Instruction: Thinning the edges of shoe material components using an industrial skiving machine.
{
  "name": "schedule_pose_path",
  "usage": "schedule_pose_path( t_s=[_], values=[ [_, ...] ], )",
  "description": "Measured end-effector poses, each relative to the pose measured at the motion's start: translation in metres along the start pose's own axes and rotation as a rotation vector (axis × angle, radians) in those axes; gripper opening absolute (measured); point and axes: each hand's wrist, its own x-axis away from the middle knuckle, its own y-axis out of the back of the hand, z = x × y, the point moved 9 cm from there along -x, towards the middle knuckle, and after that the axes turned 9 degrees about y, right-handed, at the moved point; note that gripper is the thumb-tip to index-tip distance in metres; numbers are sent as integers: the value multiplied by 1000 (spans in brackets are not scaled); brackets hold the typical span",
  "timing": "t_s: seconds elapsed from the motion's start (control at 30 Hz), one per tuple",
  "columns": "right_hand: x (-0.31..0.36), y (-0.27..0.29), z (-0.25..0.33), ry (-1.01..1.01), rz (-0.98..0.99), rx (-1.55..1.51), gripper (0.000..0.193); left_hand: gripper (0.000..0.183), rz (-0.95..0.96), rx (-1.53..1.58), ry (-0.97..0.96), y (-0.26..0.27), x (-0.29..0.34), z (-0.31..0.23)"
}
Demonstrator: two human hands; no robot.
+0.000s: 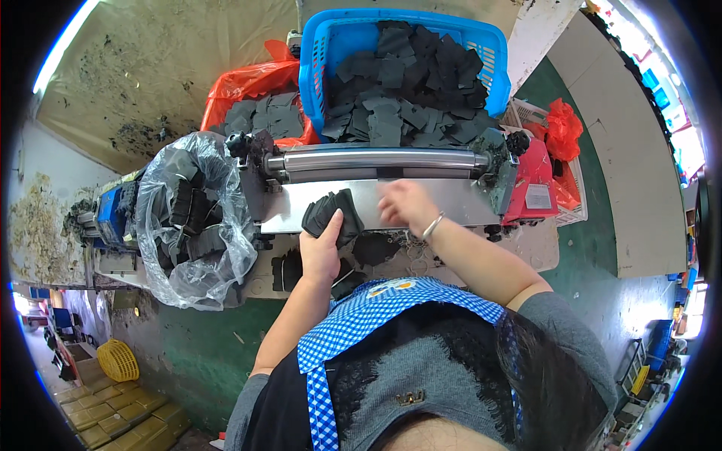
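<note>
My left hand [322,252] is closed around a fanned stack of black sheet pieces [333,213], its thumb lying on top, over the near edge of a metal plate [289,207]. My right hand [410,207] is above the same plate with bent fingers slightly apart, and nothing shows in them. Just beyond those fingertips, a single black piece [389,173] lies at the steel rollers [376,160] of the machine. More black pieces [376,248] lie on the bench below the plate, partly hidden by my left hand and the apron.
Behind the rollers stands a blue basket [314,71] heaped with loose black pieces. A red bag [237,79] of similar pieces is at its left. Nearer left, a clear plastic bag [199,282] holds banded bundles. The machine's red housing [532,177] and a white crate [575,207] are at right.
</note>
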Motion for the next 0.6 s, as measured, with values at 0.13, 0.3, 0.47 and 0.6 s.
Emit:
schedule_pose_path(
  t_s=[0.13,0.3,0.47,0.6],
  values=[
    [31,-40,8,249,279,344,20,21,0,-18,-7,0,-1,4],
    [-11,34,-29,-113,-126,-70,23,21,30,22,65,3,-3,5],
    [28,-37,-3,140,245,241,20,23,-38,-55,-29,4,0,4],
    [2,9,-16,-15,-22,54,21,20,-27,-9,-48,4,0,-7]
  ],
)
